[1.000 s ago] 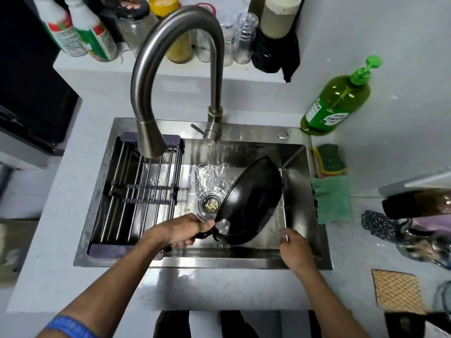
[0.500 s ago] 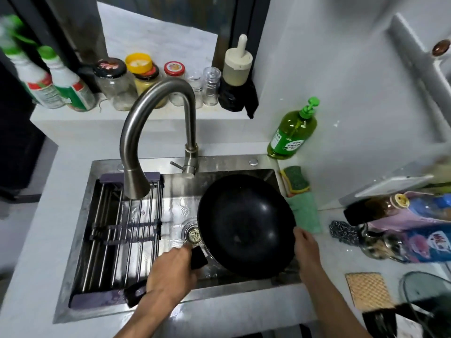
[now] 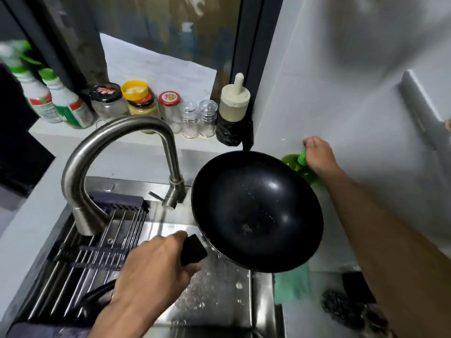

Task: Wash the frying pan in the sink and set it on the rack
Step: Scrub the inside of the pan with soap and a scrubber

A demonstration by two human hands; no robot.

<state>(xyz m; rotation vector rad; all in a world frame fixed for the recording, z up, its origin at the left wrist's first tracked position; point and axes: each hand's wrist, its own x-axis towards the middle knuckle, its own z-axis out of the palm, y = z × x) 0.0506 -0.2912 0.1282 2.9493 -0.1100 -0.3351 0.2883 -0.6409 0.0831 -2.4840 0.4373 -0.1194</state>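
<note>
The black frying pan (image 3: 256, 211) hangs over the right part of the steel sink (image 3: 219, 289), its hollow facing up. My left hand (image 3: 151, 272) grips the pan's black handle. My right hand (image 3: 317, 154) has its fingers curled round the pump top of the green soap bottle (image 3: 292, 162), which stands by the wall behind the pan and is mostly hidden by it. The dish rack (image 3: 92, 245) of metal bars lies across the sink's left half.
The curved tap (image 3: 117, 152) arches over the rack. Jars and bottles (image 3: 136, 103) line the ledge behind. A green cloth (image 3: 292, 281) and a dark scrubber (image 3: 341, 308) lie on the counter right of the sink.
My right hand left the pan's rim and went up to the soap bottle's pump. My left hand lifted the pan higher and to the right. The view tilted upward.
</note>
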